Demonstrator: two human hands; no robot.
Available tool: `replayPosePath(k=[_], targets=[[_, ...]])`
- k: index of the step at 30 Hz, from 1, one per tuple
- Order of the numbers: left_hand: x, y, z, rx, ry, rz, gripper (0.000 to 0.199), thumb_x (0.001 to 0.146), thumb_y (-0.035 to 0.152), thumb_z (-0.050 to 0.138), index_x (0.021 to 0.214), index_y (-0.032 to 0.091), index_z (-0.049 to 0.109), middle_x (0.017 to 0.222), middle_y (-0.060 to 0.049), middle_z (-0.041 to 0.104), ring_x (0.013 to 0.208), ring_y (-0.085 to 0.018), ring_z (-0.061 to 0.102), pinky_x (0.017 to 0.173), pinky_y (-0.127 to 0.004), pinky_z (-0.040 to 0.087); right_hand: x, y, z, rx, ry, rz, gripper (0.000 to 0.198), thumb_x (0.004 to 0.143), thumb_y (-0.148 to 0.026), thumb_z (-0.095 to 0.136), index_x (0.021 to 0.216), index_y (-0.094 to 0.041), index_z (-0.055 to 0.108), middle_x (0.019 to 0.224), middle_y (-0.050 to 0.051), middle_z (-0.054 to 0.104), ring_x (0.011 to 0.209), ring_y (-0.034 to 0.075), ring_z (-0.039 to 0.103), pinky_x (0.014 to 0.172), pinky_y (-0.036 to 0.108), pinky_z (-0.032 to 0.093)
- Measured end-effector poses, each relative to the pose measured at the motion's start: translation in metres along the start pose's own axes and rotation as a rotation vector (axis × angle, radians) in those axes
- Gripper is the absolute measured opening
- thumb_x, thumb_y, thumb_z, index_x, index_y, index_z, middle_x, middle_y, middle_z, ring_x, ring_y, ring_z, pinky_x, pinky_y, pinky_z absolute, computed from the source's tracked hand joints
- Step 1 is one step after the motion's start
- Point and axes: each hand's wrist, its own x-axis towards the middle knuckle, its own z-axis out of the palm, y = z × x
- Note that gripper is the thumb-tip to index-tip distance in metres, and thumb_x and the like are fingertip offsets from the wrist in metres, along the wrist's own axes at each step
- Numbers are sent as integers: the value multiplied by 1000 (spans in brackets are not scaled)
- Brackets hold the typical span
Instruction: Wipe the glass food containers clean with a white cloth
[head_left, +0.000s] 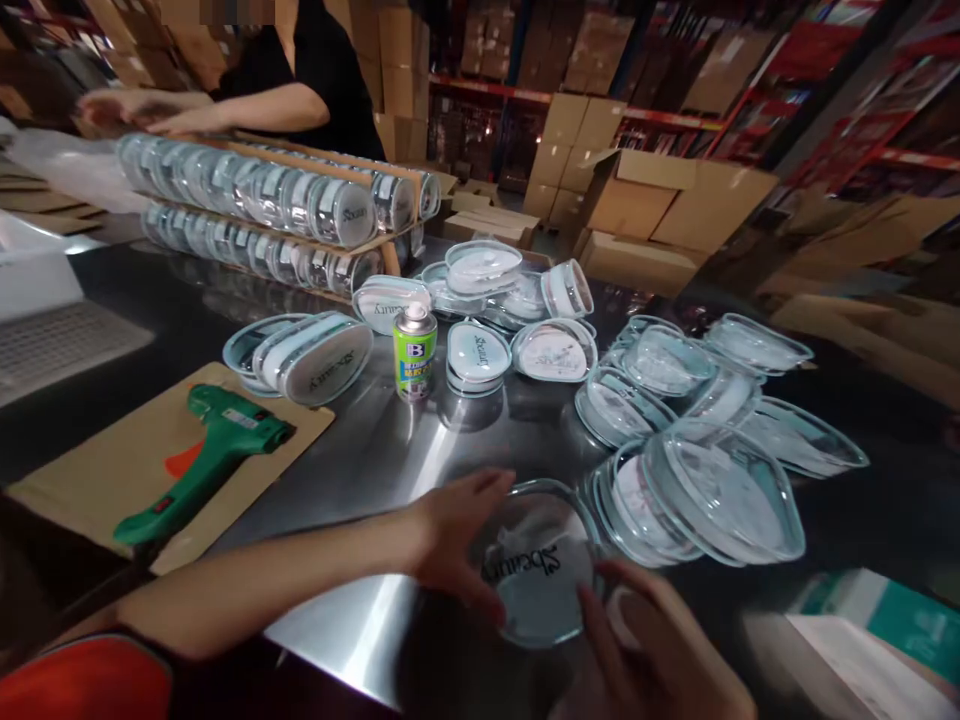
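A clear round plastic pouch (536,590) with pale blue edging and dark "Sbeauty" lettering is tilted toward me at the front of the metal table. My left hand (454,545) grips its left rim, thumb below and fingers above. On the right rim, my right hand (652,635) holds with its fingertips; a whitish patch by those fingers is too blurred to name. Just to the right lies a stack of similar clear pouches (720,490). Beyond my hands stands a green spray can (415,352) with a white nozzle, beside a short pouch stack (480,355).
A green glue gun (214,455) rests on a cardboard sheet (71,470) at left. Behind it are leaning pouches (315,365). A co-worker (300,90) stands behind two tiers of packed pouches (247,195). Open cartons (637,205) are at the back; a teal-and-white box (885,630) sits front right.
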Motion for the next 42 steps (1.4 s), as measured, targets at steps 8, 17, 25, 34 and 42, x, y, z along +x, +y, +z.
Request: replayPosePath(k=[8, 17, 25, 34, 42], targets=[[1, -3, 10, 36, 18, 127, 119, 56, 62, 80, 150, 11, 27, 149, -23, 40, 132, -42, 44, 107, -53, 41, 53, -30, 28, -199, -342, -344, 33, 95, -21, 32, 72, -24, 55, 74, -1, 65, 56, 13, 63, 43, 26, 38], [2, -14, 23, 9, 92, 162, 118, 58, 59, 79, 150, 13, 23, 141, -20, 49, 125, -39, 51, 102, -53, 46, 59, -27, 38, -312, -557, -293, 17, 88, -17, 45, 73, -25, 51, 73, -2, 58, 58, 15, 58, 47, 27, 31], [1, -17, 30, -3, 161, 179, 121, 53, 65, 79, 149, 13, 26, 139, -21, 51, 120, -41, 55, 100, -53, 48, 59, -27, 39, -416, -549, -350, 24, 85, -8, 38, 74, -24, 53, 71, -1, 59, 56, 15, 59, 47, 29, 28], [-3, -9, 24, -23, 136, 130, 114, 56, 48, 82, 149, 10, 27, 140, -20, 51, 123, -36, 53, 105, -48, 45, 49, -27, 47, -211, -539, -305, 23, 80, -5, 44, 71, -23, 55, 77, -2, 66, 62, 13, 59, 49, 26, 28], [-3, -45, 61, 3, 228, 118, 109, 57, 21, 73, 149, 40, 20, 144, -3, 51, 126, -31, 54, 105, -39, 47, 41, -30, 62, -263, -542, -395, 14, 83, -32, 62, 75, -21, 60, 78, -6, 68, 66, 12, 62, 49, 24, 38]])
